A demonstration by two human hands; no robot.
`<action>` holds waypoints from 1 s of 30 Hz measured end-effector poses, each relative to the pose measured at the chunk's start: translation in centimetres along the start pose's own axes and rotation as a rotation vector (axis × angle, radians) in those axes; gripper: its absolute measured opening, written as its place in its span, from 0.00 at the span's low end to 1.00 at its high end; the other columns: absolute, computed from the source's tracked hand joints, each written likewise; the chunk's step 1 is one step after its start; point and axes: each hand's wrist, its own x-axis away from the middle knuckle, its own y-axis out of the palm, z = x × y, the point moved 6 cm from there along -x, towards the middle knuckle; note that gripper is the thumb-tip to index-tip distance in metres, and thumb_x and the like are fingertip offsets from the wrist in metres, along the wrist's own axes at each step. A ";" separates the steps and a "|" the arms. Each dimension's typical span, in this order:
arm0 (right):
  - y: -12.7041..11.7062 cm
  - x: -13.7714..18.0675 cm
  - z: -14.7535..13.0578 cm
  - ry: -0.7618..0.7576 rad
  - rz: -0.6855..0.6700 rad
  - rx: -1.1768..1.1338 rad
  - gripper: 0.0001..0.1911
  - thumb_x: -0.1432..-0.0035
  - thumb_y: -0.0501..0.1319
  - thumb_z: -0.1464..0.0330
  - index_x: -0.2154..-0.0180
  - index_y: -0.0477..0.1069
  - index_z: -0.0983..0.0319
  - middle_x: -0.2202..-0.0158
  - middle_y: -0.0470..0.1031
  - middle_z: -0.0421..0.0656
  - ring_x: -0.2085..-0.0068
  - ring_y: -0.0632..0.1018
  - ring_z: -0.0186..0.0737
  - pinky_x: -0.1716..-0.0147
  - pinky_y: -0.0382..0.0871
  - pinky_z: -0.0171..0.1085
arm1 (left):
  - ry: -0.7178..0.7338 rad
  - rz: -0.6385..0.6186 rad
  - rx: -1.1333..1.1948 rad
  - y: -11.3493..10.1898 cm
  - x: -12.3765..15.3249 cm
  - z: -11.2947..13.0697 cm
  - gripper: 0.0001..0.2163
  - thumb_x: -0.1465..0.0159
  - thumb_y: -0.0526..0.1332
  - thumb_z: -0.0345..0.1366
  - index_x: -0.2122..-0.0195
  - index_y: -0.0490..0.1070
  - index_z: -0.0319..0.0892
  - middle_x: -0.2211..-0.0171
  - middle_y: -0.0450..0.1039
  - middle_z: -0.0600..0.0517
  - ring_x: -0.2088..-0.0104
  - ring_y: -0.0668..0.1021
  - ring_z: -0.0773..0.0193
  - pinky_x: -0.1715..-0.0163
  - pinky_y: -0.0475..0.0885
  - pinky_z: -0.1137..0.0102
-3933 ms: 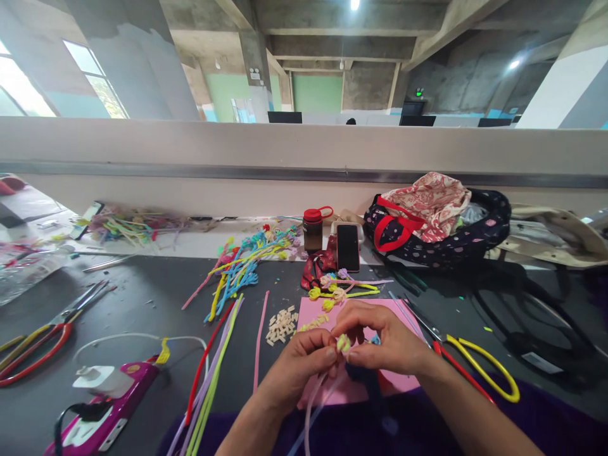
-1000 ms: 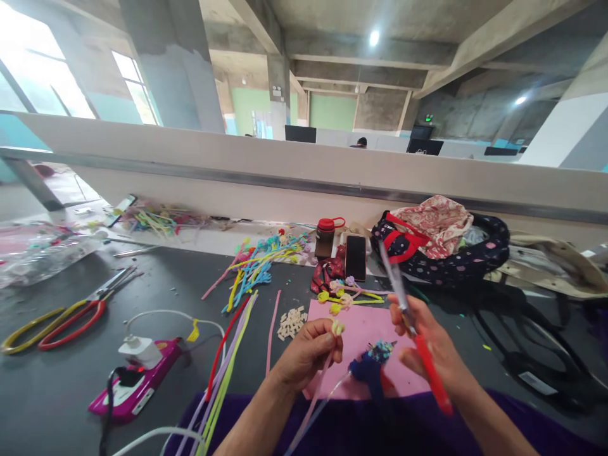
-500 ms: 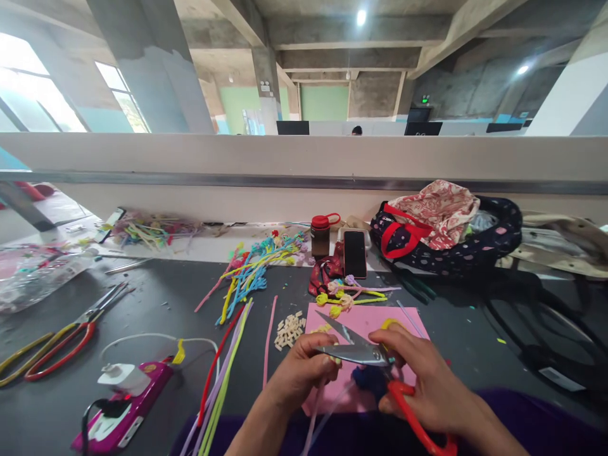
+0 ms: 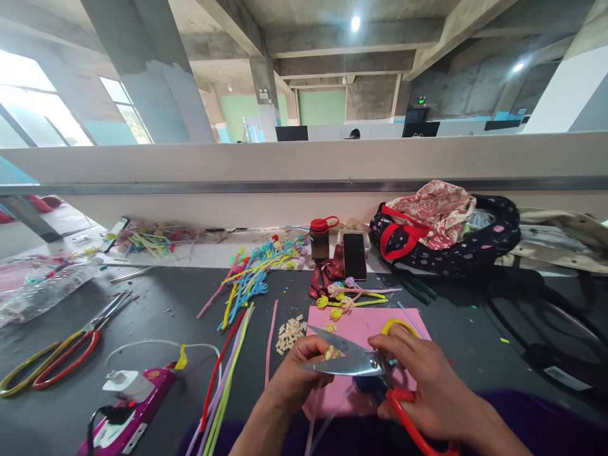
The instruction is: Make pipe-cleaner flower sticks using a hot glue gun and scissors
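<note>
Silver scissor blades (image 4: 354, 365) (edges (image 4: 339, 362) apart)

My left hand (image 4: 303, 372) and right hand (image 4: 430, 379): bare, rounded knuckles, nail detail too small to tell; my forearms (image 4: 494, 423): bare from wrists to lower edge of view, broader toward elbow; my clothing: deep purple cloth (image 4: 536, 418) across lap, plain, near-black in shade, cut of garment hidden

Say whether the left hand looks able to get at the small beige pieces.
Probably yes, once freed: the small beige pieces lie in the open just beyond the left hand, which pinches a pale yellow piece.
</note>
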 end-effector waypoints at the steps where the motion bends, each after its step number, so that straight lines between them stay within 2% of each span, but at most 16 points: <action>1: 0.0 0.0 0.0 -0.001 0.001 0.002 0.36 0.61 0.71 0.62 0.50 0.59 0.56 0.61 0.65 0.42 0.61 0.67 0.44 0.65 0.60 0.39 | 0.000 0.010 -0.009 0.0 0.0 0.0 0.16 0.61 0.72 0.42 0.85 0.67 0.38 0.91 0.60 0.58 0.90 0.58 0.77 0.88 0.49 0.78; 7: 0.2 0.1 0.0 0.009 -0.015 -0.004 0.35 0.60 0.70 0.62 0.50 0.60 0.56 0.61 0.66 0.42 0.61 0.68 0.44 0.64 0.60 0.39 | -0.001 0.046 -0.040 -0.3 0.1 -0.1 0.14 0.60 0.71 0.41 0.84 0.67 0.39 0.92 0.61 0.58 0.90 0.58 0.76 0.87 0.50 0.77; 14: 0.4 0.1 0.0 0.020 -0.021 0.003 0.34 0.60 0.70 0.61 0.51 0.61 0.57 0.64 0.66 0.41 0.64 0.68 0.42 0.67 0.60 0.38 | -0.017 0.039 -0.037 -1.0 -0.1 -0.4 0.11 0.64 0.70 0.33 0.83 0.68 0.39 0.92 0.63 0.59 0.90 0.60 0.75 0.88 0.50 0.77; 24: 0.4 -0.1 0.0 0.006 -0.013 0.002 0.31 0.57 0.68 0.63 0.50 0.60 0.57 0.63 0.68 0.42 0.63 0.69 0.43 0.66 0.60 0.39 | 0.020 0.016 -0.006 -1.0 -0.3 -0.5 0.08 0.60 0.68 0.30 0.83 0.68 0.39 0.90 0.64 0.58 0.90 0.59 0.76 0.88 0.49 0.78; 30: 0.3 -0.1 0.2 0.025 -0.021 0.014 0.35 0.61 0.70 0.66 0.50 0.60 0.57 0.63 0.68 0.41 0.63 0.69 0.43 0.66 0.61 0.39 | 0.036 0.022 -0.024 -0.8 -0.2 -0.1 0.08 0.59 0.68 0.30 0.84 0.67 0.38 0.90 0.63 0.58 0.89 0.59 0.75 0.87 0.48 0.76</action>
